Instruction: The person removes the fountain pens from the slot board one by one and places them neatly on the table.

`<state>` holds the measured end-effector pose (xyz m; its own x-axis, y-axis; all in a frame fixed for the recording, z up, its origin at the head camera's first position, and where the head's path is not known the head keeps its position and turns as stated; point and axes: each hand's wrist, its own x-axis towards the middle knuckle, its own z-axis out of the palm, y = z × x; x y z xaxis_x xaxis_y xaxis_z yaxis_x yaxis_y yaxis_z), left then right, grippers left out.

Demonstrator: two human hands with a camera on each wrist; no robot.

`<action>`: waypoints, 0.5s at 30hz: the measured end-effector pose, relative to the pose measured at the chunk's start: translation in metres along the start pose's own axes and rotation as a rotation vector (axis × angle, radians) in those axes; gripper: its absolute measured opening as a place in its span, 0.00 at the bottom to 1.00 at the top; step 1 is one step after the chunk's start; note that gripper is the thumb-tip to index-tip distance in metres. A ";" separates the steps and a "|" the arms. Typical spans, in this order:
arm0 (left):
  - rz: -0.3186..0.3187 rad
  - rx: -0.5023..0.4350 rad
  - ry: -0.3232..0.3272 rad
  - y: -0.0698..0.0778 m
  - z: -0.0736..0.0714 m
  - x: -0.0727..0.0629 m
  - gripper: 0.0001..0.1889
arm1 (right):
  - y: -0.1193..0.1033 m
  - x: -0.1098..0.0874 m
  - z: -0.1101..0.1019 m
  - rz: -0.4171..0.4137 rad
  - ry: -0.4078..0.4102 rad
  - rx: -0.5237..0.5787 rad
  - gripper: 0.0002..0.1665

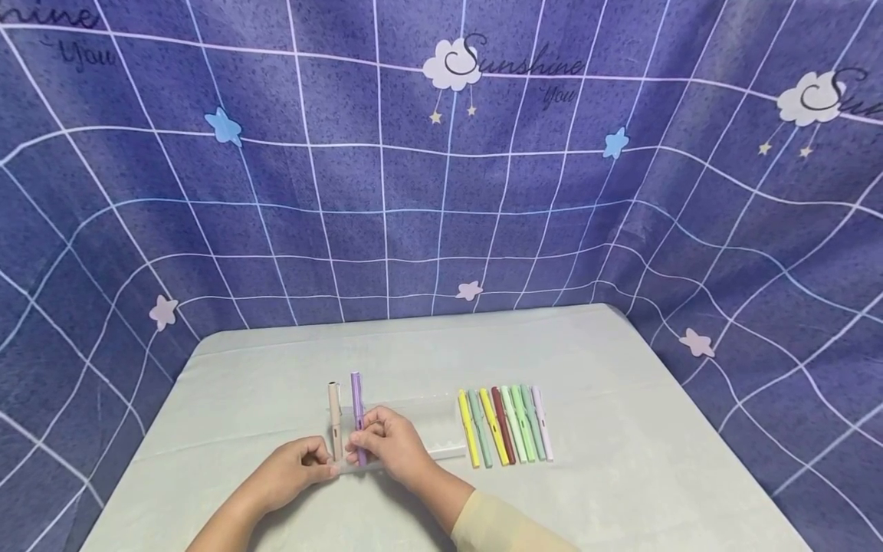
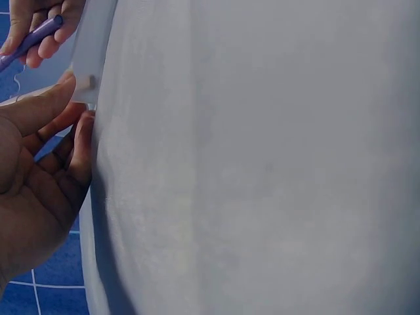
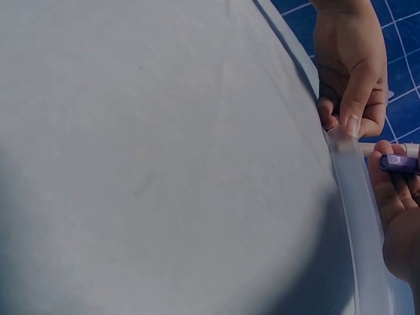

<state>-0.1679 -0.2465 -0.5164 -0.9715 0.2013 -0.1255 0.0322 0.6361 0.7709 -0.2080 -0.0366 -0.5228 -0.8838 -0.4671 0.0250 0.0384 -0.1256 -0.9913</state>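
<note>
A clear plastic pen stand (image 1: 428, 418) sits on the table, its front edge showing as a translucent strip (image 3: 362, 223) in the right wrist view. My left hand (image 1: 293, 469) pinches the stand's near left corner, thumb on top and fingers curled below. A beige pen (image 1: 335, 410) lies in the stand at its left end, beside that hand. With thumb and fingers, my right hand (image 1: 398, 446) grips a purple pen (image 1: 356, 391) just right of the beige one. In the left wrist view the lower end of the purple pen (image 2: 43, 33) sticks out past the right fingers.
Right of the stand several pens lie side by side: yellow pens (image 1: 467, 425), a dark red pen (image 1: 503, 425), green ones (image 1: 522, 422) and a lilac pen (image 1: 542, 422). A pale cloth covers the table (image 1: 621, 475). Blue grid-patterned curtains (image 1: 414, 230) enclose its back and sides.
</note>
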 end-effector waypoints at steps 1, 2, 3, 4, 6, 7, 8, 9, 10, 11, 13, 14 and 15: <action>-0.005 0.003 0.003 0.000 0.000 0.000 0.14 | 0.000 0.000 0.000 0.002 -0.002 -0.017 0.10; -0.010 0.004 0.004 0.000 0.000 0.000 0.14 | -0.001 0.000 0.000 0.006 -0.004 -0.034 0.10; -0.013 0.007 0.005 0.000 0.000 0.000 0.14 | -0.002 -0.001 -0.001 0.007 -0.007 -0.058 0.11; -0.018 0.008 0.006 0.000 0.000 0.000 0.14 | -0.003 -0.001 -0.001 0.009 -0.008 -0.080 0.12; -0.023 0.010 0.008 0.000 0.000 0.000 0.14 | -0.004 -0.003 -0.002 0.011 -0.012 -0.116 0.14; -0.024 0.009 0.009 0.000 0.000 0.000 0.14 | -0.005 -0.003 -0.002 0.012 -0.013 -0.127 0.15; -0.020 0.007 0.010 0.000 0.000 0.000 0.14 | -0.005 -0.004 -0.003 0.014 -0.013 -0.130 0.16; -0.014 0.005 0.012 0.000 0.000 0.000 0.14 | -0.005 -0.004 -0.003 0.014 -0.012 -0.128 0.16; -0.008 0.002 0.013 0.000 0.000 0.000 0.15 | -0.005 -0.004 -0.004 0.016 -0.006 -0.120 0.16; -0.002 0.000 0.013 0.000 0.000 0.000 0.15 | -0.005 -0.004 -0.004 0.015 -0.002 -0.111 0.16; 0.007 -0.004 0.010 0.000 0.000 0.000 0.14 | -0.003 -0.005 -0.006 0.011 0.009 -0.096 0.15; 0.010 -0.004 0.009 0.000 0.001 0.000 0.14 | -0.003 -0.005 -0.006 0.007 0.012 -0.089 0.14; 0.009 -0.004 0.008 0.000 0.000 0.000 0.14 | -0.002 -0.005 -0.007 0.002 0.016 -0.085 0.14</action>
<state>-0.1677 -0.2463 -0.5169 -0.9730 0.2009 -0.1136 0.0399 0.6314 0.7744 -0.2067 -0.0276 -0.5215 -0.8913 -0.4530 0.0216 0.0009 -0.0493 -0.9988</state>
